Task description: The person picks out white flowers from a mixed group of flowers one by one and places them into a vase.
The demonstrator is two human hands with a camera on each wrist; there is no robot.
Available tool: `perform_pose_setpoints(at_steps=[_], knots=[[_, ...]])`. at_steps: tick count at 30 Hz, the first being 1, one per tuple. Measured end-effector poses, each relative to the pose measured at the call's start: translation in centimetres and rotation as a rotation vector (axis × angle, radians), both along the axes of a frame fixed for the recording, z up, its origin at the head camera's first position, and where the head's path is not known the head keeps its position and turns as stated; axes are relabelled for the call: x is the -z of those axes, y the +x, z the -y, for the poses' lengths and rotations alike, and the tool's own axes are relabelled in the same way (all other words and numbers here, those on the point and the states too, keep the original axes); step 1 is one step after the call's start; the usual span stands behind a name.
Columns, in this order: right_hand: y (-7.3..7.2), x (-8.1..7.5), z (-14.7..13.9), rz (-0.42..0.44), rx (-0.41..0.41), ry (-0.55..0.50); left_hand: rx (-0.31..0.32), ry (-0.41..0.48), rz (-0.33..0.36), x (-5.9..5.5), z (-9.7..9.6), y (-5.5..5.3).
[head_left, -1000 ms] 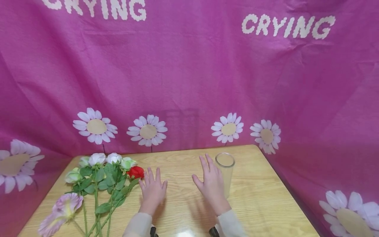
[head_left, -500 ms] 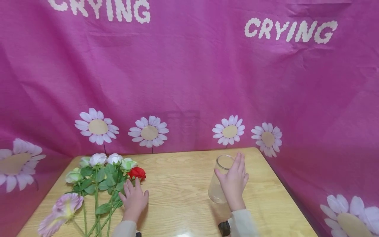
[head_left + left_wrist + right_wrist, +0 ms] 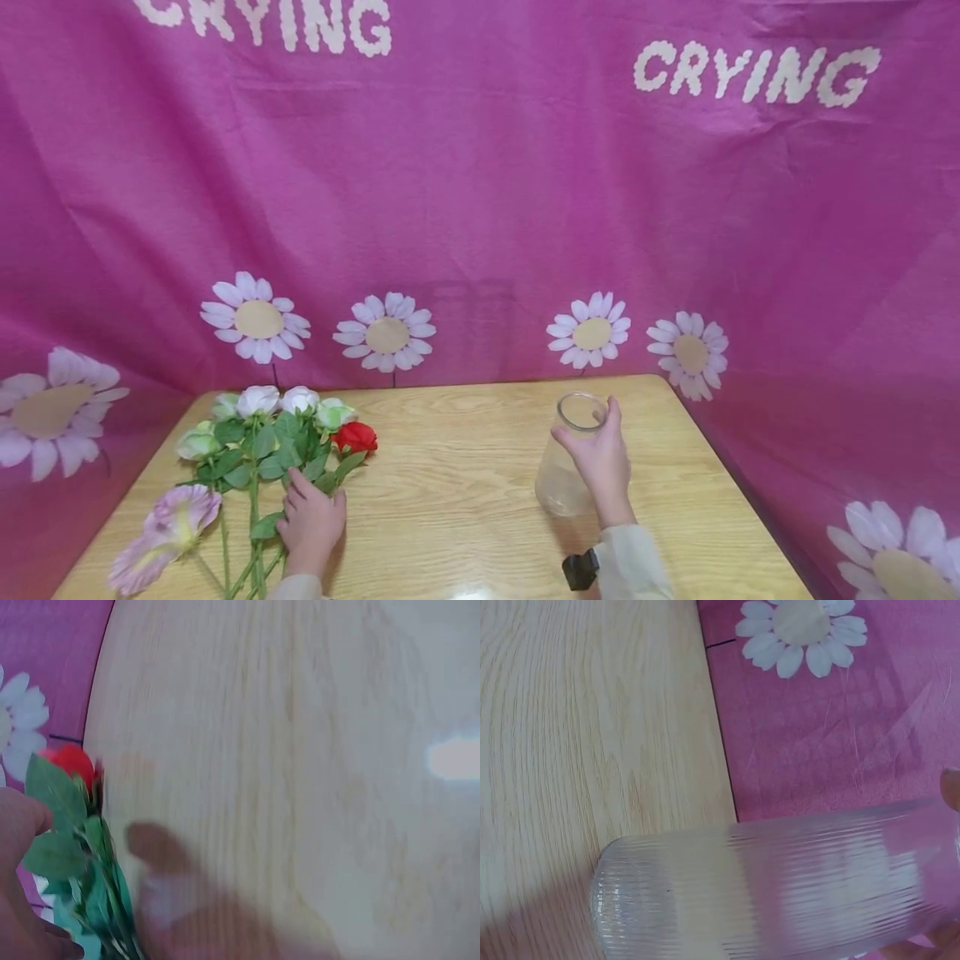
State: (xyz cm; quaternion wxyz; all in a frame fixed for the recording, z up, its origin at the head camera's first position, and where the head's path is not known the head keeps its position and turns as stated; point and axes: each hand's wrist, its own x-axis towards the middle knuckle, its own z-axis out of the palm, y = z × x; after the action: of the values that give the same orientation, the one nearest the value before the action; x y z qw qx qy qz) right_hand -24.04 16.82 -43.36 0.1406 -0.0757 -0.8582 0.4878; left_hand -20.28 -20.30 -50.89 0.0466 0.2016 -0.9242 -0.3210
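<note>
Vase (image 3: pixel 558 475) is on the right half of the desk (image 3: pixel 450 467), at some distance from the right edge and short of the far right corner. It is of clear glass, with a round open mouth at the top and fine ribs around the wall. Through this wall, in the right wrist view, one sees the wood of the desk and the pink cloth (image 3: pixel 450 167) with its printed daisies. The right hand (image 3: pixel 602 462) grips the vase by its upper part, just under the rim: the thumb lies along the side toward the left edge, and the fingers go around the other side, where one fingertip shows behind the glass. If the vase is a little tilted, I cannot tell. On the left half of the desk the flowers lie in a loose group, heads to the far edge and stems (image 3: pixel 254 508) toward the near edge. The left hand (image 3: pixel 311 529) is over these stems, below the red rose (image 3: pixel 355 437) and among leaves; its thumb stands apart from the fingers, but whether they close on a stem I cannot tell. Two white roses (image 3: pixel 258 401) lie nearest to the far edge, with greenish roses (image 3: pixel 198 442) on both sides, and purple blooms (image 3: pixel 168 533) lie nearer to the left edge.
</note>
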Motion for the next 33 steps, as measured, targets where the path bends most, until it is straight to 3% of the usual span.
perform_pose_setpoints(at_steps=[11, 17, 23, 28, 33], knots=[[0.3, -0.9, 0.3, 0.067, 0.058, -0.008, -0.046, -0.034, 0.105, 0.1, 2.0, 0.0], [0.7, -0.9, 0.6, 0.053, 0.086, -0.015, -0.070, -0.017, 0.182, -0.6, 2.7, -0.5], [1.0, -1.0, 0.5, 0.005, 0.126, -0.006, -0.049, -0.013, 0.221, -1.1, 2.8, -1.1], [0.9, -0.8, 0.3, 0.007, 0.122, 0.001, -0.035, -0.016, 0.229, -1.2, 2.6, -1.5], [0.9, -0.7, 0.3, 0.009, 0.123, 0.005, -0.065, -0.032, 0.126, -1.2, 3.4, -1.3]])
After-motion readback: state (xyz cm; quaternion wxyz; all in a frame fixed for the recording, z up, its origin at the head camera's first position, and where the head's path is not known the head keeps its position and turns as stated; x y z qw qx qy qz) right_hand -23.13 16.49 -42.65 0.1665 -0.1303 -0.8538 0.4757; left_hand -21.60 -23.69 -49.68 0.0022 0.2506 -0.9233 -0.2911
